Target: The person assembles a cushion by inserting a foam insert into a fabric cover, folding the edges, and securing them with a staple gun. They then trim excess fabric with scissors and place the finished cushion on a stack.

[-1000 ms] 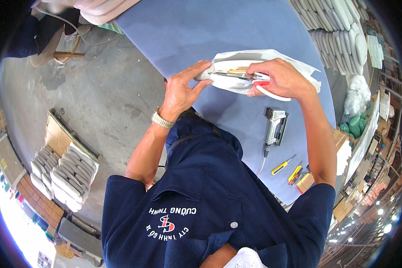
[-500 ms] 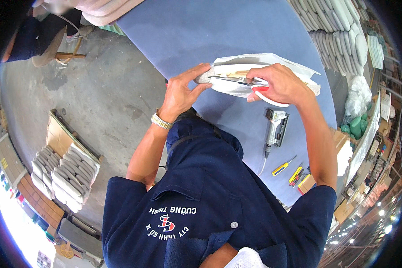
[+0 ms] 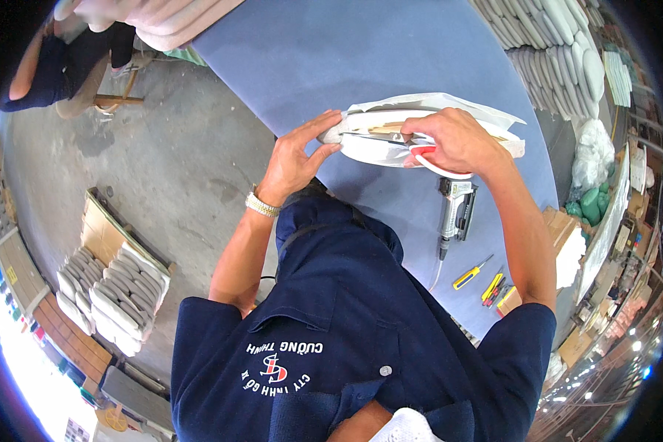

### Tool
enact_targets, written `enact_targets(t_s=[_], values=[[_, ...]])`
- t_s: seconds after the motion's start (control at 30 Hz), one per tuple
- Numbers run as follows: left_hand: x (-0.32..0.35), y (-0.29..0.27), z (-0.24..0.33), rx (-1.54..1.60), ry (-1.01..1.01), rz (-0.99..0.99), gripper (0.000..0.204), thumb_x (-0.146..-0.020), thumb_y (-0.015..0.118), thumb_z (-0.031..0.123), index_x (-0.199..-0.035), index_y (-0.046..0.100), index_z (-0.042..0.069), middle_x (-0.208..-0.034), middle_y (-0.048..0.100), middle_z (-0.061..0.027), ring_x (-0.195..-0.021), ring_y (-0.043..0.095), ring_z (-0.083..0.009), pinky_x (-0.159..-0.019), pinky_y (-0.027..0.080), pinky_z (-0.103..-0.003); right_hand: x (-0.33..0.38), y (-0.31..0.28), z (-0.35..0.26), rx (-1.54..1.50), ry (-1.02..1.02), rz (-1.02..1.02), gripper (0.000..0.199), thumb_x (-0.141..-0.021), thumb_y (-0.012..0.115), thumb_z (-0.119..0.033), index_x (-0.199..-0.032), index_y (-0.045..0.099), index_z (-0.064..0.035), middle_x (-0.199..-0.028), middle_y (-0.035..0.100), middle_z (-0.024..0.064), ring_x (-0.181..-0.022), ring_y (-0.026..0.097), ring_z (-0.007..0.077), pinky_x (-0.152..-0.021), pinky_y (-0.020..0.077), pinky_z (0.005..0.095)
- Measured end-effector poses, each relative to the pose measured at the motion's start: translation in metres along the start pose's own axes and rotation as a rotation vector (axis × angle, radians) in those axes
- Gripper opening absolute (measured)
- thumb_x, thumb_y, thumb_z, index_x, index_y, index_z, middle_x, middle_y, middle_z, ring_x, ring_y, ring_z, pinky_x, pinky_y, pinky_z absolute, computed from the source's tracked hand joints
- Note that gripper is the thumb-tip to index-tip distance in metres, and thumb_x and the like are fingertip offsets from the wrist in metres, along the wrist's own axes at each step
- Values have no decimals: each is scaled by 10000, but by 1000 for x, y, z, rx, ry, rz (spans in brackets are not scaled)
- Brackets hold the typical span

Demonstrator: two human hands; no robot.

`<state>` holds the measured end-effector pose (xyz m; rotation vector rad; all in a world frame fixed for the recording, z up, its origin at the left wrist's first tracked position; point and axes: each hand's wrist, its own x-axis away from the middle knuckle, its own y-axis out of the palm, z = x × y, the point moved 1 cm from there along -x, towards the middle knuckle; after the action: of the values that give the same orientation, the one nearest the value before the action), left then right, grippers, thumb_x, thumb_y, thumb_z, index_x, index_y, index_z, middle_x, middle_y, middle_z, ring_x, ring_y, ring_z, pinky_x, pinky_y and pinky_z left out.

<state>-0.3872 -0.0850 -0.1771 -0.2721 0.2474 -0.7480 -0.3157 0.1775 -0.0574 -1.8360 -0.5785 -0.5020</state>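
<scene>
A padded seat piece (image 3: 376,152) with loose white fabric edges and a light wooden strip inside stands on the blue-grey table (image 3: 309,55). My left hand (image 3: 293,163) pinches its rounded grey end between thumb and fingers. In my right hand (image 3: 460,141) is a pair of scissors (image 3: 449,172) with white and red handles. Their blades point left along the piece's open side, among the fabric edges. Part of the handles is hidden by my fingers. Just below that hand lies a staple gun (image 3: 457,208) with a hose.
Right of my body, a yellow screwdriver (image 3: 468,276) and several small yellow and red tools (image 3: 493,289) lie on the table. Stacked pads (image 3: 552,81) stand beyond its right edge. More pads (image 3: 121,298) sit on the floor at left. A person (image 3: 55,70) is at upper left.
My right hand and the scissors have shifted slightly, with the handles lower. The fabric edges have moved a little. My left hand keeps its hold on the end.
</scene>
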Motion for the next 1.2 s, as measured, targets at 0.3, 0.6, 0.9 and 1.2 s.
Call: enact_targets(t_s=[0.3, 0.6, 0.9, 1.2], values=[[1, 0, -2, -103, 20, -29, 535, -832, 755, 6, -1352, 643, 63, -1389, 641, -168, -1295, 607, -348, -1088, 499, -410, 10, 2, -6, 38, -44, 92, 361, -846, 792, -397, -1110, 713, -163, -1001, 733, 99, -937, 698, 357, -790, 542, 480], [9, 3, -6, -124, 30, -39, 529, -835, 765, 21, -1349, 647, 67, -1387, 640, -169, -1322, 587, -335, -1099, 495, -412, 7, 20, -6, 55, -43, 60, 342, -862, 772, -370, -1133, 715, -170, -892, 745, 137, -884, 709, 374, -783, 542, 504], [-11, -9, 11, -240, 143, -83, 455, -849, 762, 26, -1294, 673, 56, -1320, 677, -169, -1254, 631, -350, -1036, 539, -421, 29, 16, -1, -192, -87, 167, 432, -840, 810, -449, -1073, 693, -106, -891, 716, 135, -813, 669, 365, -723, 498, 457], [-110, -101, 147, -497, 450, -360, 547, -770, 738, -86, -1301, 676, 32, -1339, 676, -171, -1332, 591, -336, -1095, 496, -415, 110, 32, 9, -1118, -182, 195, 578, -896, 724, -618, -1097, 641, -83, -808, 509, -40, -746, 486, 94, -649, 411, 273]])
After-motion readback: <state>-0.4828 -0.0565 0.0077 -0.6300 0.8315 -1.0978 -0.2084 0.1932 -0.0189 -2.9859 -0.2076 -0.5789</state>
